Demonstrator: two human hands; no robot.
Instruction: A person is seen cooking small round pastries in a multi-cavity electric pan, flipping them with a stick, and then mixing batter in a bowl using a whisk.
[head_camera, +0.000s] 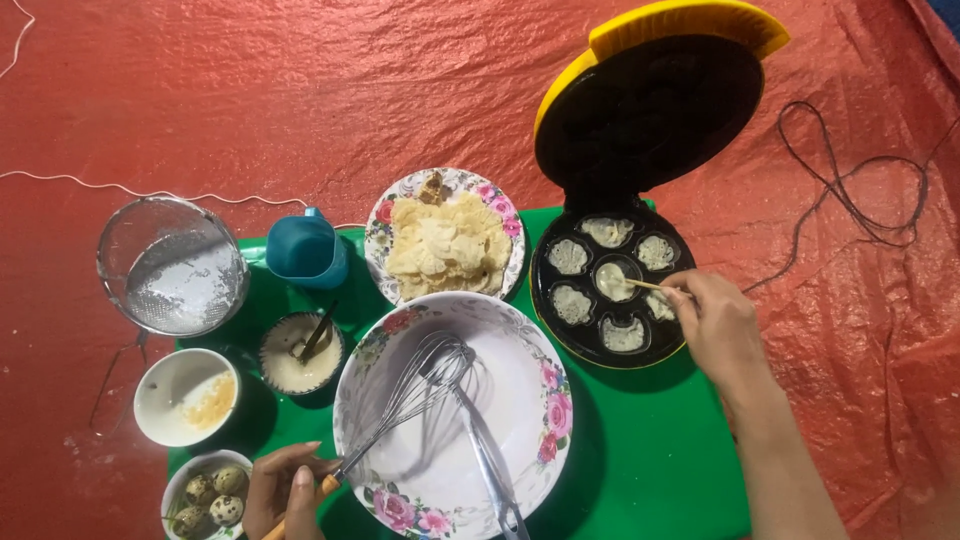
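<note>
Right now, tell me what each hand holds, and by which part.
Right hand: thin wooden stick, by its near end. Left hand: whisk, by its handle end.

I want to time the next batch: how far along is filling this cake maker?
Done: all seven moulds of the open cake maker hold pale batter, and a plate of cooked pieces sits behind the bowl. In hand: the right hand pokes a thin stick into the centre mould; the left hand holds the whisk. Left: lid open; quail eggs unused.
</note>
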